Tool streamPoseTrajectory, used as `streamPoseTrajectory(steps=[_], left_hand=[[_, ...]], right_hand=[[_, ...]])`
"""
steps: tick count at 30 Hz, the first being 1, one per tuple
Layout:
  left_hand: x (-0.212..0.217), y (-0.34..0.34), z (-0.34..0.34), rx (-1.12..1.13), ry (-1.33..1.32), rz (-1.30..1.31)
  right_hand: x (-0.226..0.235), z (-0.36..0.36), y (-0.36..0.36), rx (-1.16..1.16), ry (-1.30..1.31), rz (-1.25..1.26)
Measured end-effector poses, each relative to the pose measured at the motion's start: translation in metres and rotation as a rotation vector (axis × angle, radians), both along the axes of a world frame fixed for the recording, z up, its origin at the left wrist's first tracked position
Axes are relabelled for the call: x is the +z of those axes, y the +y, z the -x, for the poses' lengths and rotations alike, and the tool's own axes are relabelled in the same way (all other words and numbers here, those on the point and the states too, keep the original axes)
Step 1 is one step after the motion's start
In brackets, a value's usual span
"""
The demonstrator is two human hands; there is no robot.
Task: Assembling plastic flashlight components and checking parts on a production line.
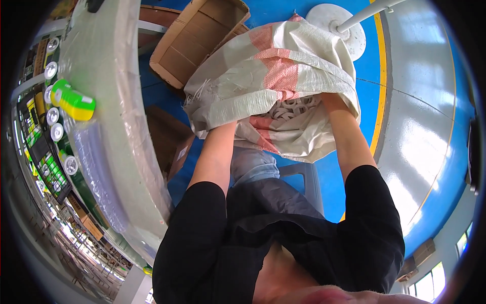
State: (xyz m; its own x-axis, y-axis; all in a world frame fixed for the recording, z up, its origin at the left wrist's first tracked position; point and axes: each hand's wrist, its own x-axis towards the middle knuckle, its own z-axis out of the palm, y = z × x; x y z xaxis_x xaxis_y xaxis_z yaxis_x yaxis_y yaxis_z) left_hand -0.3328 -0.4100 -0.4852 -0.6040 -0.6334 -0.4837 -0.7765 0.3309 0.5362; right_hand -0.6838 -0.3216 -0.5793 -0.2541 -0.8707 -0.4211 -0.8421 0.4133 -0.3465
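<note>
Left hand: your left hand [229,125] reaches into the mouth of the woven sack [273,76]; the folded sack edge covers the fingers, so you cannot tell from here whether they are spread or closed on anything.
Right hand: your right hand [324,99] goes in at the far side of the same opening; only the wrist shows, and its grip cannot be told either.
Sack: a white woven plastic sack with a faded red band, held up between both hands, above your lap and the grey stool [306,177], its mouth turned toward you.
Contents: white ring-shaped parts [293,107] lie heaped just inside the opening, between your two wrists.
Step in hand: judging by both forearms buried in the mouth, you look to be at the stage of reaching into the sack, or spreading it open, to get at the rings.
Next move: it likely calls for a firm hold on the loose rim, since the fabric folds over your left hand and hides the parts from view.
Left of your hands: the table [114,101] wrapped in clear film, with a green and yellow container [75,101] and a row of round metal lids [53,117] beyond it.
Ahead of your hands: an open cardboard box [202,38] on the blue floor [367,71], and a white round stand base [338,25] further off.
</note>
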Motion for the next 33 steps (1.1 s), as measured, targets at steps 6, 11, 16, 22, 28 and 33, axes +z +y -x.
streamPoseTrajectory(steps=[6, 11, 16, 22, 28, 33], left_hand=[[-0.005, 0.022, 0.002, -0.051, -0.078, -0.023], [-0.027, 0.038, 0.052, -0.115, -0.062, -0.038], [-0.036, 0.050, 0.060, -0.174, -0.085, -0.051], [-0.022, 0.064, 0.027, -0.225, -0.116, -0.058], [0.016, 0.072, 0.071, -0.175, -0.233, -0.233], [0.011, 0.063, 0.068, -0.088, -0.073, -0.512]], right_hand=[[-0.016, -0.006, 0.067, -0.004, -0.100, -0.066], [0.018, -0.050, 0.053, -0.033, -0.104, -0.118], [0.024, -0.079, 0.051, -0.054, -0.149, -0.168], [0.003, -0.042, 0.049, -0.060, -0.206, -0.218], [0.009, -0.048, 0.061, -0.048, -0.265, -0.263], [0.029, -0.067, 0.057, -0.050, -0.296, -0.297]])
